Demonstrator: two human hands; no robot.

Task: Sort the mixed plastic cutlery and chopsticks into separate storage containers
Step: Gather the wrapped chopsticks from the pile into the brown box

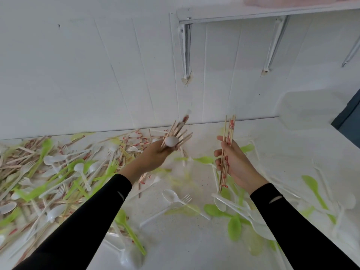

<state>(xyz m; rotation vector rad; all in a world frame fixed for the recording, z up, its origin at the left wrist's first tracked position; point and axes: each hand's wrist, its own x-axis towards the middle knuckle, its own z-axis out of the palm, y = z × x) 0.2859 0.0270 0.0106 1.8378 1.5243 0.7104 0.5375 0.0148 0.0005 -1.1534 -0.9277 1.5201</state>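
My left hand [152, 157] is raised above the white table and grips a fanned bunch of wooden chopsticks [178, 131] together with a white plastic spoon [171, 141]. To its right, my right hand [236, 166] holds an upright bundle of chopsticks [226, 152], some in red-printed wrappers. A big mixed pile [48, 172] of chopsticks, white spoons and forks and green cutlery covers the left of the table. Near the middle lie a white spoon [170, 194] and a white fork [186, 198].
Green and white spoons [233, 215] lie scattered at the right of the white table [185, 246]. A white panelled wall [116, 75] stands behind, with a shelf on metal brackets [186, 45] above. A translucent container [307, 110] sits at the back right, blurred.
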